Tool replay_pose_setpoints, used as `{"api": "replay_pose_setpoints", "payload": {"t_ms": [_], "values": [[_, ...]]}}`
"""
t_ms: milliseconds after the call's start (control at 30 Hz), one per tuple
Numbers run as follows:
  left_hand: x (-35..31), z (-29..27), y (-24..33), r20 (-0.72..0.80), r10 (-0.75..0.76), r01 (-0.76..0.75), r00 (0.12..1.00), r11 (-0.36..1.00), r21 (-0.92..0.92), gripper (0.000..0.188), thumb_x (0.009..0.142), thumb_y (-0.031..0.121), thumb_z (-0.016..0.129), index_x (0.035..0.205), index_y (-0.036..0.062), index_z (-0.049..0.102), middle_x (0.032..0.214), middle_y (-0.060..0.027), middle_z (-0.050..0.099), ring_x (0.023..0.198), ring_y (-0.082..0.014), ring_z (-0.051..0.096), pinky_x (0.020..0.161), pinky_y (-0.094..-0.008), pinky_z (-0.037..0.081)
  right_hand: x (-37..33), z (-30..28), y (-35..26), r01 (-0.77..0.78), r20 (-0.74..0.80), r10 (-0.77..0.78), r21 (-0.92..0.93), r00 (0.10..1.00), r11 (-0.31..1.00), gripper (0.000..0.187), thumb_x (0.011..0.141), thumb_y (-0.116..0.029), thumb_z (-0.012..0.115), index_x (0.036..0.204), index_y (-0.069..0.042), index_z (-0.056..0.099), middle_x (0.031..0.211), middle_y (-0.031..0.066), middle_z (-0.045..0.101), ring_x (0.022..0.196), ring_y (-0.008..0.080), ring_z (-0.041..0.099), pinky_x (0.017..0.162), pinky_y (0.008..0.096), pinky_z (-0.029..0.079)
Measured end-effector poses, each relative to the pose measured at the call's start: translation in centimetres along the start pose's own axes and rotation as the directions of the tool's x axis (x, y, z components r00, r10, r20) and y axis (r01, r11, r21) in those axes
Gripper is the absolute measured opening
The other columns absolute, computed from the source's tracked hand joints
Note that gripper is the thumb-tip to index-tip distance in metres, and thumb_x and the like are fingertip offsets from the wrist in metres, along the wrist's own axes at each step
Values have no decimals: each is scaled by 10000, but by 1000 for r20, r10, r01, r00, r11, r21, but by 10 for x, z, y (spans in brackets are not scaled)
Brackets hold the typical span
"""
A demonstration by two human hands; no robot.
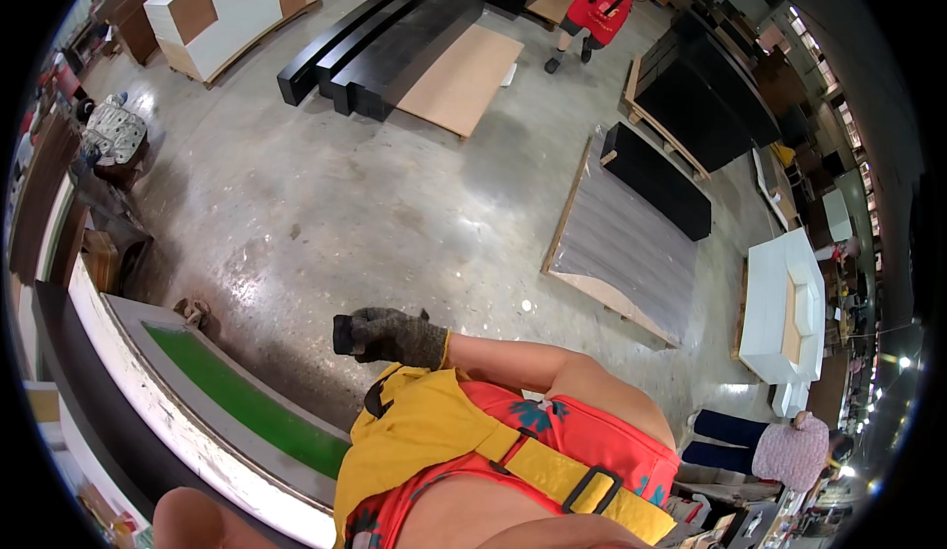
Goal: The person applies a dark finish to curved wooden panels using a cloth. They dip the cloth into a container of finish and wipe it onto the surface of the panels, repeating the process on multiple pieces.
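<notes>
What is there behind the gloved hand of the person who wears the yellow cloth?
Grey concrete floor shows above and left of the gloved hand. Whatever lies directly behind it and the small black piece at its fingers is covered.

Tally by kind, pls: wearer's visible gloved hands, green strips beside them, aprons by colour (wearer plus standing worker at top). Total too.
Gloved right hand: 1
Green strip: 1
Yellow apron: 1
Red apron: 1
Total: 4

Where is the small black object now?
The small black object is left of centre in the head view, in the gloved hand, above the yellow apron.
</notes>
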State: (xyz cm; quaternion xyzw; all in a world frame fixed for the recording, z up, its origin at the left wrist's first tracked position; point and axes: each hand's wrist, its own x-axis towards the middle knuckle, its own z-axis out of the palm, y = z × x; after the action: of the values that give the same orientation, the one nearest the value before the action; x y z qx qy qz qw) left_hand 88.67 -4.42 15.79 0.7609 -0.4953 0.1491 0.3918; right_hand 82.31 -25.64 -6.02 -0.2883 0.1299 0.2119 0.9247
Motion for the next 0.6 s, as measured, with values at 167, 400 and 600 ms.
{"api": "replay_pose_setpoints", "payload": {"t_ms": [167, 400, 600], "values": [[-12, -1, -4, 27, -85, 85, 996, 996, 5, 283, 905, 237, 570, 1111, 46, 605, 1131, -125, 629, 1012, -318, 606, 908, -430, 478, 10, 9, -1, -88, 77, 94, -81, 993, 993, 247, 842, -234, 711, 1020, -91, 618, 922, 26, 618, 825, 140, 591, 756, 305, 520], [-25, 0, -16, 70, -213, 214, 975, 977, -6, 292, 912, 240, 574, 1142, 62, 604, 1167, -115, 624, 1037, -318, 601, 922, -432, 475, 40, 4, 2, -165, 119, 174, -85, 977, 983, 303, 830, -195, 727, 1072, -64, 600, 980, 56, 598, 902, 174, 580, 795, 337, 507], [-44, -10, -21, 24, -400, 398, 916, 916, 46, 302, 918, 243, 578, 1168, 75, 603, 1198, -107, 619, 1058, -319, 598, 935, -434, 472, 67, 4, -7, -168, 169, 192, -147, 967, 975, 321, 838, -152, 713, 1129, -58, 617, 1024, 49, 616, 951, 183, 599, 787, 339, 528]]}}
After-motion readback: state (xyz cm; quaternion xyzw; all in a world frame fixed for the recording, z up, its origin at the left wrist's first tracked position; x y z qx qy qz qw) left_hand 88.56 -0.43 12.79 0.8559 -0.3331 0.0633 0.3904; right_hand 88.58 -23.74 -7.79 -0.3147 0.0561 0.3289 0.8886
